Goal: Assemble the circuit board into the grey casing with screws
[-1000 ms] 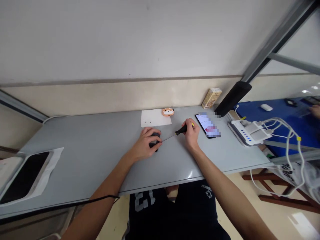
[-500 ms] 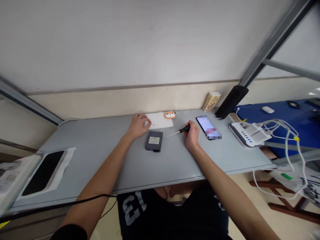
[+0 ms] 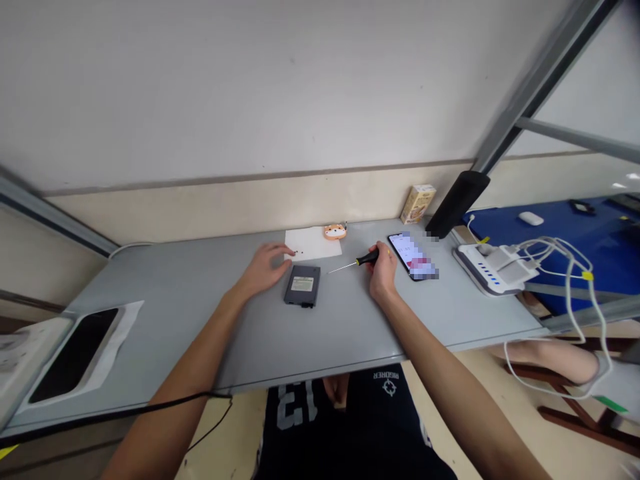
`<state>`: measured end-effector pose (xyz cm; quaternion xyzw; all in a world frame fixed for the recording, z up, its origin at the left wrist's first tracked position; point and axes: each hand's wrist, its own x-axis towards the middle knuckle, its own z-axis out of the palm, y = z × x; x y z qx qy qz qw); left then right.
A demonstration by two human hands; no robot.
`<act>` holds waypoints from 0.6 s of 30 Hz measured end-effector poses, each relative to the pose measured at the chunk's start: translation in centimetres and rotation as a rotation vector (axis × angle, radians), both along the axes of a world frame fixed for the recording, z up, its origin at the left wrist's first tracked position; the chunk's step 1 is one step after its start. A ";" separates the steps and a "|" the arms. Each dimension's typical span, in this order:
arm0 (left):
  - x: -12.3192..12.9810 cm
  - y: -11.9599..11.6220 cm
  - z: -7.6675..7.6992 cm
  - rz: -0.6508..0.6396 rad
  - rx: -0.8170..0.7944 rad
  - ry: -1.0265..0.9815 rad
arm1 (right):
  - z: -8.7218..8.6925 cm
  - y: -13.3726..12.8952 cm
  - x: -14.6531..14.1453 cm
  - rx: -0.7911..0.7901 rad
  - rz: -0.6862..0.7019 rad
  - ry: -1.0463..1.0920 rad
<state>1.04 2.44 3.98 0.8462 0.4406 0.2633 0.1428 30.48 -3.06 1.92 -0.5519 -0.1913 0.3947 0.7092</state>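
My right hand [image 3: 383, 268] grips the black handle of a screwdriver [image 3: 367, 258], its thin shaft pointing left toward a dark grey rectangular device [image 3: 303, 285] with a pale label. The tip is just right of the device, not touching it. My left hand [image 3: 267, 267] rests at the device's upper left with fingers apart and nothing seen in it. Its fingertips reach the left edge of a white paper sheet [image 3: 320, 248], where a few tiny dark bits lie. An orange animal-faced item [image 3: 335, 231] sits on the sheet's upper right.
A lit phone [image 3: 410, 255], a small box [image 3: 419, 204] and a black cylinder [image 3: 457, 204] are on the right, beside a white power strip [image 3: 490, 270] with looping cables. At the left lies a dark-screened device [image 3: 75, 357]. A person's leg [image 3: 555, 359] shows at lower right.
My left hand has drawn back left and down from the paper, its fingers opening from a pinch. More dark bits show on the sheet. The right hand holds the screwdriver as before.
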 end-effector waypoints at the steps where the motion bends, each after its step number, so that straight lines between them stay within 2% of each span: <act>1: -0.3 -1.1 0.1 -0.066 -0.063 -0.001 | 0.1 0.0 0.1 -0.002 -0.005 0.000; 3: -0.8 -3.0 0.0 -0.134 -0.147 -0.003 | 0.2 -0.1 0.1 -0.005 -0.014 0.000; 6: -0.8 -4.7 -0.5 -0.125 -0.171 -0.014 | 0.5 -0.3 0.1 0.006 -0.025 -0.013; 10: 0.9 -5.3 -0.9 -0.048 -0.162 0.044 | 1.0 -0.7 0.0 0.061 -0.057 -0.126; 13: 2.3 -5.5 -0.4 0.019 -0.192 0.103 | 1.3 -1.1 0.2 0.135 -0.083 -0.274; 16: 2.4 -5.5 0.2 -0.141 -0.264 0.132 | 1.4 -1.5 0.6 0.192 -0.146 -0.436; 18: 2.0 -5.4 0.3 -0.209 -0.251 0.121 | 1.5 -1.7 0.9 0.204 -0.199 -0.513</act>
